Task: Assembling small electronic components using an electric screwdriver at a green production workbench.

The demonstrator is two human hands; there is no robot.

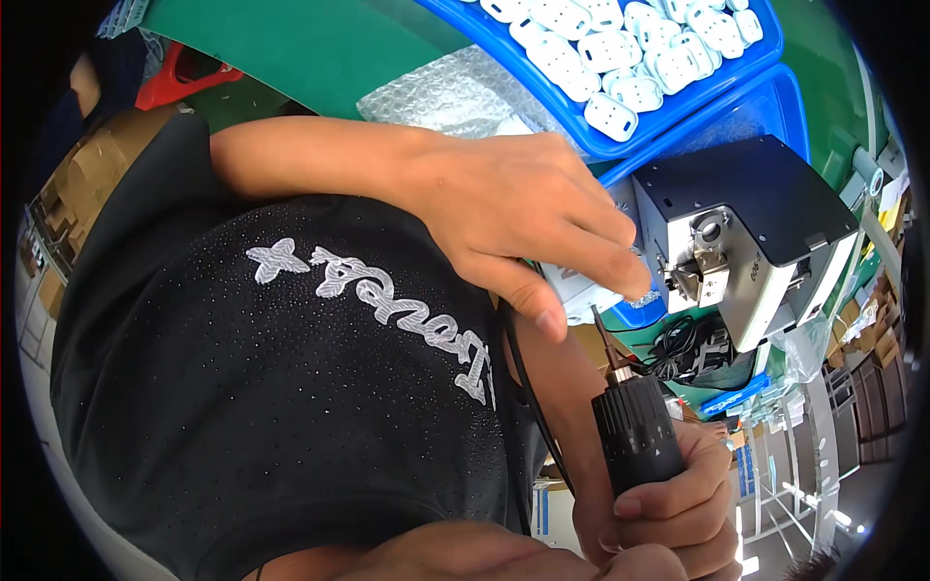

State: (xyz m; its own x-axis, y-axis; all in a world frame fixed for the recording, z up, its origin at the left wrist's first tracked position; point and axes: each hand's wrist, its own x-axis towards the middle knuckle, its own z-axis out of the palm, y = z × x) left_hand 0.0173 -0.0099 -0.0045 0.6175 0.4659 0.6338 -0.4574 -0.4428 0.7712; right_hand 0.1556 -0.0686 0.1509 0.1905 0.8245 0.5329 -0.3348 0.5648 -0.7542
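Observation:
My left hand (528, 208) reaches across from the upper left, with its fingers closed on a white plastic housing (573, 290), largely covered by the hand. My right hand (683, 504), lower right, is wrapped round a black electric screwdriver (635, 431) with a cable. The thin bit points up at the housing, and its tip is right at the lower edge; whether it touches I cannot tell. Just right of my left fingertips stands a screw feeder (760, 218) with a black top and a pale front.
A blue tray (620, 147) full of white plastic housings (635, 58) lies at the top. Another blue bin (790, 107) is partly behind the feeder. Bubble wrap (446, 97) rests on the green table (320, 48). Black cables (683, 344) lie below the feeder.

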